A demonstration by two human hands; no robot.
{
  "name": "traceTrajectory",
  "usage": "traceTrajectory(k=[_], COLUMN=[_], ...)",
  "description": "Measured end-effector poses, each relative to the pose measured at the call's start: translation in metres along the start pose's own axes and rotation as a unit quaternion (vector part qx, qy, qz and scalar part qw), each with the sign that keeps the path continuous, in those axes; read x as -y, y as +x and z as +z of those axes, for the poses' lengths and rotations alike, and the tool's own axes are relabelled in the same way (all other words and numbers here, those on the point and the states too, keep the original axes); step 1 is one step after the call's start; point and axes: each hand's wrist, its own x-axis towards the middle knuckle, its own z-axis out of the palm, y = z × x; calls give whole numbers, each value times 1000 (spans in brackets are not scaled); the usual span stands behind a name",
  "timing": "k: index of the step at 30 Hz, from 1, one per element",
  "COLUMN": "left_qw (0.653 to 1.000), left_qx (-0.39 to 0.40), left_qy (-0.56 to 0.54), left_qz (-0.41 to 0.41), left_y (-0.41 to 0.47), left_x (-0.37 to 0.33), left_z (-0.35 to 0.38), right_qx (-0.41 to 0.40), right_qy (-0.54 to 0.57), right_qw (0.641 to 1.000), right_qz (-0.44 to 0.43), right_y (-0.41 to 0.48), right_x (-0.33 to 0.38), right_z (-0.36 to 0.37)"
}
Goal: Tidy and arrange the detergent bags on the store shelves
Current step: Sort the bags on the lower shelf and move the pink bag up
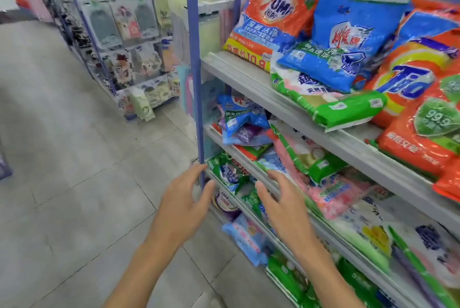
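Your left hand (pixel 183 199) and right hand (pixel 283 204), fingers apart, empty, reach toward the green bag (pixel 227 170) at frame centre; grasp it next.

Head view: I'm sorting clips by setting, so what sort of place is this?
Likely a retail store aisle: tiered shelves stacked with detergent bags, an orange bag printed with a price, and a display rack of hanging packaged goods nearby.
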Motion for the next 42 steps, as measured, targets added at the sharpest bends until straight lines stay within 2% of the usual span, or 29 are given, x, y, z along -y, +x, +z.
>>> traceTrajectory(k=[6, 10, 15, 20, 24, 26, 28, 33, 38, 42], left_qw=[999, 995, 986, 972, 973, 973, 975, 980, 981, 975], left_qx=[36, 95, 164, 215, 210, 179, 130, 82, 46, 54], left_qy=[-23, -25, -3, -20, -68, -135, -168, -140, -103, -150], left_qz=[-8, -1, 27, 90, 74, 53, 67, 112, 158, 152], left_y=[74, 127, 194, 245, 272, 282, 288, 292, 290, 307], left_x=[51, 96, 145, 150, 137, 133, 136, 151, 155, 143], left_z=[3, 19, 44, 83, 120, 136, 147, 162, 167, 165], right_qx=[0, -30, -114, -197, -226, -255, -260, -255, -236, -234], right_qy=[-3, 27, 140, 257, 308, 289, 290, 272, 329, 355], right_qw=[999, 989, 955, 903, 886, 890, 889, 897, 882, 871], right_qz=[51, 143, 236, 281, 263, 245, 239, 236, 243, 245], right_y=[66, 123, 209, 250, 266, 272, 275, 278, 261, 233], right_x=[6, 0, -20, -32, -46, -52, -57, -64, -59, -59], right_z=[47, 77, 118, 143, 157, 159, 162, 165, 159, 143])
